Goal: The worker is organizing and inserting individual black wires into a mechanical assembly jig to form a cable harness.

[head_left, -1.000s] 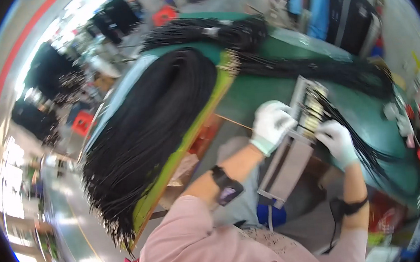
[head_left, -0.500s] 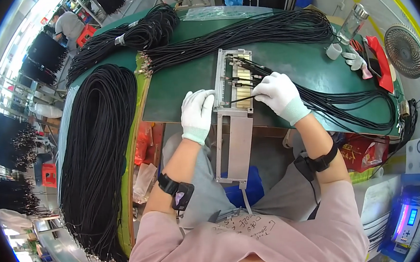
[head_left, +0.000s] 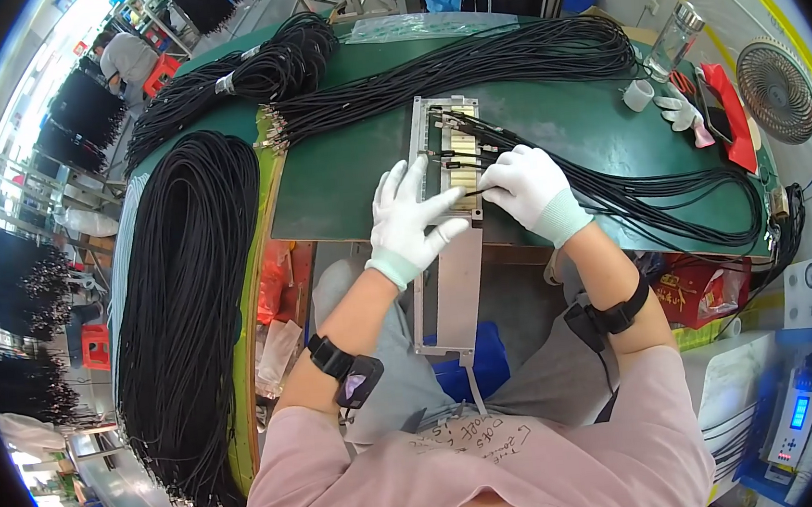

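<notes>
My right hand, in a white glove, pinches a thin black cable near its end, over the lower part of a metal fixture. My left hand, gloved too, is over the fixture's left side with its fingers spread. Its index fingertip comes close to the cable's end; whether it touches cannot be made out. Several cable ends lie across the fixture's pale yellow slots. From there the black cable bundle loops off to the right. A flat metal plate extends from the fixture toward me.
Large black cable bundles lie at the left, back left and back of the green table. To the right are a glass bottle, a white cup, a spare glove and a fan.
My left hand has moved right, over the fixture, and its fingers have spread from a closed pose. My right hand keeps its pinch on the cable, having shifted slightly left.
</notes>
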{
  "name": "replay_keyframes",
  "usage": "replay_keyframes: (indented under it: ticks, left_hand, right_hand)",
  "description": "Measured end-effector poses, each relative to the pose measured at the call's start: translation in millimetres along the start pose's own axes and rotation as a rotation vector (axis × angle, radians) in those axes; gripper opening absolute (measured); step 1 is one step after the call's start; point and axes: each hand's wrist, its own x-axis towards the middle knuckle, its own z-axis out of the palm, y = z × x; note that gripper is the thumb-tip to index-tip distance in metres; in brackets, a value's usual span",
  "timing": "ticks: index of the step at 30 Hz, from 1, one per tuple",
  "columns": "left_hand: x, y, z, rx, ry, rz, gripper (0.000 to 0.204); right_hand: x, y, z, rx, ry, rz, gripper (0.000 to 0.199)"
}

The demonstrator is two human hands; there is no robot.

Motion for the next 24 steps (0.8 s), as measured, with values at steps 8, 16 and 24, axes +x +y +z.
replay_keyframes:
  ticks: [8,16,24]
  left_hand:
    - [3,5,3,0.086,-0.094,0.072,0.031]
    - [3,-9,3,-0.167,0.214,-0.144,0.021]
    - [3,-8,-3,-0.288,0.091,-0.025,0.012]
  right_hand:
    - [7,22,12,-0.225,0.072,0.141,0.011]
    - [4,14,1,0.087,0.113,-0.023,0.014]
    - [9,-26,16,0.125,0.104,-0.088,0.016]
